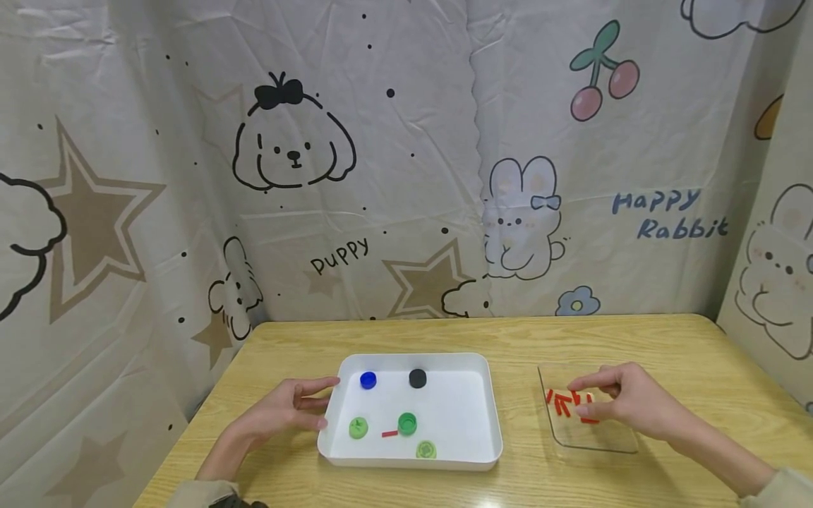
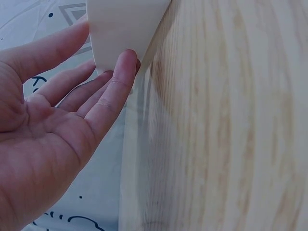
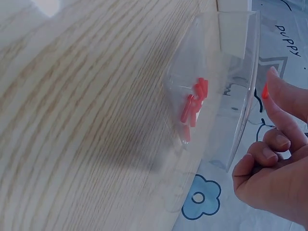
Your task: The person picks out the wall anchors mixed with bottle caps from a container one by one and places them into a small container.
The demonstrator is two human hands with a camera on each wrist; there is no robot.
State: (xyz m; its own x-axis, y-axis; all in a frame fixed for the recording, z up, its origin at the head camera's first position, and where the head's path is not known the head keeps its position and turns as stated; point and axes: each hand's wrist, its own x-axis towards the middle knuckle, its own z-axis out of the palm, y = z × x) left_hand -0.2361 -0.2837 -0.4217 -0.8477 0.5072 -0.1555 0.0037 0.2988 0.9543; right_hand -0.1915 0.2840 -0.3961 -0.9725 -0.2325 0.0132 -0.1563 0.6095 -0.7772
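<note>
My left hand [image 1: 282, 408] touches the left side of a white tray [image 1: 497, 423], its fingers mostly straight against the outer wall in the left wrist view. Inside that tray lie a blue cap [image 1: 368, 380], a black cap [image 1: 417, 379], a green cap [image 1: 407, 424], two light green caps [image 1: 358, 427] and one short red stick [image 1: 389, 434]. Over a clear plastic box [image 1: 597, 449], my right hand [image 1: 641, 402] pinches a small red stick [image 3: 265, 90] between thumb and index finger, the other fingers curled. Several red sticks [image 3: 195, 103] lie on the box's bottom.
Both containers stand on a wood-grain table [image 1: 521, 339], with a gap between them. A printed cloth [image 1: 419, 141] with cartoon drawings hangs behind the table and along its sides.
</note>
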